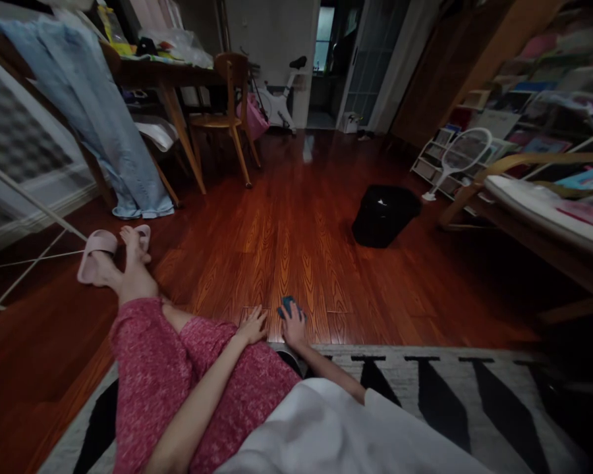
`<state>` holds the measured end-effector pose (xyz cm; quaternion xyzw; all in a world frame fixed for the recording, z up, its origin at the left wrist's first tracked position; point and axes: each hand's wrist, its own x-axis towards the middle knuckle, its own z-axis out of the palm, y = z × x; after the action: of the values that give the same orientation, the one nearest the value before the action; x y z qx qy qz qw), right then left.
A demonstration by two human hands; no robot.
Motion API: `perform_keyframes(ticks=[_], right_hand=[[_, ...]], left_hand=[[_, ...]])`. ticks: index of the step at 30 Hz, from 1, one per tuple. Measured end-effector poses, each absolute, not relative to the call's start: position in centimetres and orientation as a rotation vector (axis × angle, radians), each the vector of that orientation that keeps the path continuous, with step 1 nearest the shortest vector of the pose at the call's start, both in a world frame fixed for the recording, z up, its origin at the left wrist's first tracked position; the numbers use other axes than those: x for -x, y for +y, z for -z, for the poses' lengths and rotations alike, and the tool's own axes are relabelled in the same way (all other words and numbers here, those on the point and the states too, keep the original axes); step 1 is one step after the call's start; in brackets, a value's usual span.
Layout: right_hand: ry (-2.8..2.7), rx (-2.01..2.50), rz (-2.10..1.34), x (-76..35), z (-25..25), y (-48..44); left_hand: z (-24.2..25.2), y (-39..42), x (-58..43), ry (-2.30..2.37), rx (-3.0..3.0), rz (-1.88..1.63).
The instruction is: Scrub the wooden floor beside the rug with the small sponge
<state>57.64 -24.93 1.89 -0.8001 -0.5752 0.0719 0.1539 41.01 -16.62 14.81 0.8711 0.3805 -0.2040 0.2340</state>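
Note:
My right hand (294, 326) reaches down to the wooden floor just beyond the rug's edge. Its fingers lie over a small dark teal thing (287, 302), perhaps a cloth, which shows around the fingertips; its exact kind is unclear. To the left, my left hand (254, 325) rests beside my thigh, fingers stretched out, with nothing visible in it. A dark round-edged thing (289, 359) is partly hidden between my right forearm and my pink trousers (153, 368).
A black bin (383, 214) stands on the wooden floor (277, 243) ahead right. Grey-and-black patterned rug (445, 375) lies under me. At left are a wooden chair (227, 121), a table (165, 76) and hanging jeans (93, 112). A bed-like seat (534, 197) is at right.

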Motion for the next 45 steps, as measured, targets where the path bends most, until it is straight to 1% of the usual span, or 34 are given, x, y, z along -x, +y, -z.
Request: perform_keyframes(ticks=[3,5,7,9,12,14,17,20,22,24,27,29,32,36,40,43,45], right_hand=[[-1.949,2.072,-0.236,-57.2,-2.1,-25.0],[-2.118,1.930,-0.253,-59.7,-2.5,-25.9],[-2.145,1.942,-0.227,-63.8,-2.9,-27.4],[-1.971,2.143,-0.155,-68.5,-3.0,-29.6],[-1.479,2.495,-0.045,-74.6,-2.4,-33.8],[-1.142,2.634,0.034,-76.7,-1.7,-36.4],[-0.745,2.708,0.162,-76.2,-0.6,-37.9],[-0.644,2.689,0.196,-72.3,-0.1,-36.2],[-0.833,2.647,0.108,-68.6,-0.2,-33.9],[-1.158,2.559,-0.039,-64.7,-0.6,-31.5],[-1.647,2.317,-0.226,-59.4,-1.3,-28.5],[-1.878,2.134,-0.306,-57.0,-1.8,-27.3],[-2.093,1.912,-0.413,-56.7,-2.5,-27.2],[-2.234,1.786,-0.445,-62.4,-3.0,-30.2],[-2.045,2.035,-0.258,-71.0,-2.1,-36.1],[-1.641,2.358,-0.075,-75.5,-0.8,-39.8],[-1.287,2.527,0.007,-76.5,-0.1,-40.4]], left_hand=[[-14.7,-16.6,-41.3,1.052,-2.366,0.543],[-14.6,-16.5,-41.3,1.055,-2.348,0.530],[-14.5,-16.5,-41.2,1.053,-2.333,0.521],[-14.4,-16.4,-41.1,1.050,-2.320,0.517],[-14.2,-16.4,-41.0,1.043,-2.308,0.518],[-14.1,-16.3,-41.0,1.035,-2.306,0.519],[-14.1,-16.3,-41.1,1.028,-2.308,0.516],[-14.2,-16.3,-41.1,1.022,-2.317,0.515],[-14.3,-16.3,-41.0,1.018,-2.325,0.520],[-14.4,-16.3,-40.9,1.018,-2.334,0.530],[-14.5,-16.4,-40.9,1.029,-2.344,0.533],[-14.6,-16.4,-40.9,1.038,-2.346,0.523],[-14.5,-16.5,-40.9,1.047,-2.337,0.500],[-14.1,-16.4,-40.8,1.046,-2.313,0.476],[-13.7,-16.2,-40.7,1.029,-2.293,0.454],[-13.6,-16.2,-40.6,1.018,-2.284,0.442],[-13.8,-16.2,-40.6,1.014,-2.281,0.444]])
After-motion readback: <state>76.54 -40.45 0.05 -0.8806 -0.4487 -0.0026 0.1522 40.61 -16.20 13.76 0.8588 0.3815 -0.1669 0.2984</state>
